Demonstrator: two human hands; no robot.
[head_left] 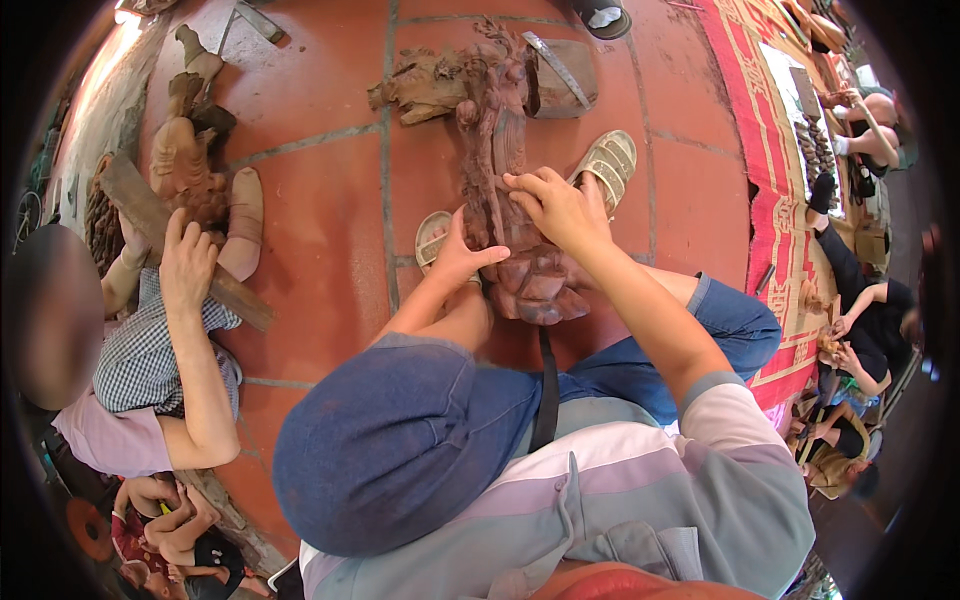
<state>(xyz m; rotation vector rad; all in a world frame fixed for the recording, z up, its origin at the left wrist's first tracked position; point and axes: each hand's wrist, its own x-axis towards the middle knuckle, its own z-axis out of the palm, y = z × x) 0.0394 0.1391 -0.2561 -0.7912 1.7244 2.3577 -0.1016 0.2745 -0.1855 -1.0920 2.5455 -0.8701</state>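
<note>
A reddish-brown wood carving (pixel 507 140) lies between my feet, its tall, intricate figure pointing away from me and its faceted, rock-like base (pixel 540 287) nearest. My left hand (pixel 465 258) grips the carving's lower left side, thumb across the front and fingers along the edge. On the right side, my right hand (pixel 560 208) touches the carving with index finger and thumb, the other fingers curled. Whatever may be pinched there is too small to make out. The carving's far end rests by a rough log (pixel 425 85).
Beside the log is a wooden block (pixel 570 78) with a metal strip on it. At left, a person with a plank (pixel 140 205) sits near another carving (pixel 183 165). A red patterned mat (pixel 775 225) runs along the right, with several people beyond it.
</note>
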